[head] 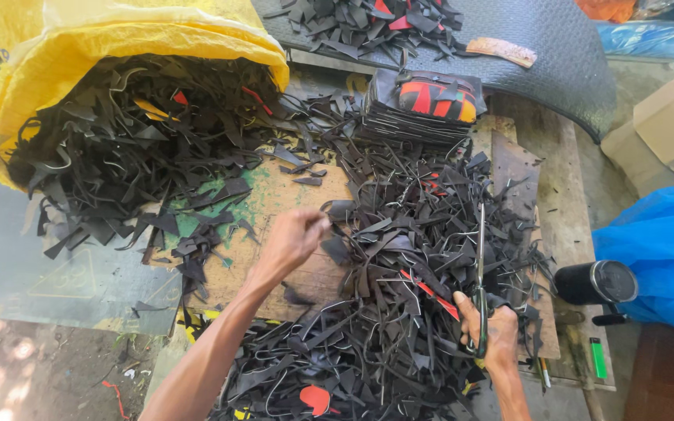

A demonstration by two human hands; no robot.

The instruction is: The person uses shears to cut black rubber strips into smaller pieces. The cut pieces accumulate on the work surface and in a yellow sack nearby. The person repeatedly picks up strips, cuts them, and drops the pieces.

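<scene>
My left hand [294,238] reaches into a big heap of black rubber scraps [407,257] on a worn wooden board [274,195], its fingers pinched on a black scrap at the heap's left edge. My right hand [489,331] grips the handles of long scissors [480,265], whose blades point away from me over the heap. A neat stack of cut black pieces with red and orange patches [424,105] stands behind the heap.
A yellow sack [79,47] spills black strips [126,148] at the upper left. A black mat [555,54] with more scraps lies at the back. A cardboard box [668,129], blue plastic [665,249], a black cylinder [596,282] and a green lighter [598,359] sit at the right.
</scene>
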